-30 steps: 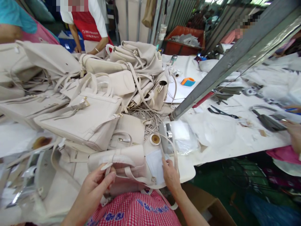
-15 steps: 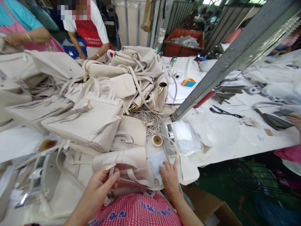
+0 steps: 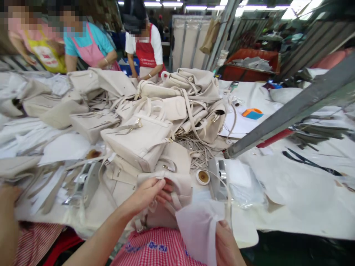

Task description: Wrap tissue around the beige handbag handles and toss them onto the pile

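A cream handbag (image 3: 163, 218) lies on the table edge against my checked apron. My left hand (image 3: 152, 194) is at the bag's upper side, thumb and fingers closed on its handle, the other fingers partly spread. In my right hand (image 3: 226, 240) is a thin white sheet (image 3: 198, 225), gripped by its right edge and hanging in front of the bag's right end. Part of the right hand is hidden behind the sheet. Beyond the bag stands a small round pot of brown glue-like stuff (image 3: 203, 177).
Cream bags (image 3: 138, 142) are heaped ahead. Grey tape dispensers (image 3: 217, 177) stand on both sides. A slanting metal post (image 3: 277, 118) rises at right, near an orange-and-blue tape holder (image 3: 252, 113). Co-workers stand across the table; another person's arm (image 3: 8, 221) is at far left.
My right hand has lifted the white sheet off the table and drawn it toward me. My left hand stays at the bag's handle. The view has swung left and up.
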{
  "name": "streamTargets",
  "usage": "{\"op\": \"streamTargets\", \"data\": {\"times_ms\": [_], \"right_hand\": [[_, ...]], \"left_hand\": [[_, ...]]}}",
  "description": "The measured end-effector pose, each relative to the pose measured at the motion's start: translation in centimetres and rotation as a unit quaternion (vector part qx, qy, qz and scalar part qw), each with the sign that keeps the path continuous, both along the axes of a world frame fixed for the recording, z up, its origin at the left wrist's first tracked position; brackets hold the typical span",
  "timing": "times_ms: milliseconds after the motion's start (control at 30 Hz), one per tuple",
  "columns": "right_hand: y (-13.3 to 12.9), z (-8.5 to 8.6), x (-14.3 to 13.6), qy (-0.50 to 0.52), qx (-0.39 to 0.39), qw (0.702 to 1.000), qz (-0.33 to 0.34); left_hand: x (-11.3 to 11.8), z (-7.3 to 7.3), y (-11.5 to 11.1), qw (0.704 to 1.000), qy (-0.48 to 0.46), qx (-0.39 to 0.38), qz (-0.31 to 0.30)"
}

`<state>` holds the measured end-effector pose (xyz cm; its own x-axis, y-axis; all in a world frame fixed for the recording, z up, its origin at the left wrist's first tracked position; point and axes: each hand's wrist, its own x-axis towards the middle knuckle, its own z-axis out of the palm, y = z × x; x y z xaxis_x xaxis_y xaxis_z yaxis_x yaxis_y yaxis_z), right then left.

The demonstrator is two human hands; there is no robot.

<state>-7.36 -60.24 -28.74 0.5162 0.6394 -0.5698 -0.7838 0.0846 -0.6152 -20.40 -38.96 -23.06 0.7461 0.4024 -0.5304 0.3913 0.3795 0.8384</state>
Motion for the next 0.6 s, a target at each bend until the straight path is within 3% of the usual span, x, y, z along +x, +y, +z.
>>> {"op": "streamTargets", "data": {"times_ms": [167, 333, 433, 600], "right_hand": [[4.6, 1.7, -2.4, -0.009, -0.032, 0.996, 0.085], [5.9, 1.1, -1.9, -0.047, -0.023, 0.991, 0.125], [5.9, 1.7, -0.8, -0.047, -0.003, 0.987, 0.153], [7.0, 4.5, 0.5, 0.005, 0.014, 0.946, 0.322]], "left_hand": [[-0.2, 0.3, 0.6, 0.991, -0.097, -0.016, -0.092], [-0.8, 0.0, -0.2, 0.995, -0.060, 0.047, -0.065], [-0.8, -0.4, 0.4, 0.993, -0.070, 0.059, -0.072], [-0.4, -0.5, 2.3, 0.982, -0.090, 0.035, -0.162]]}}
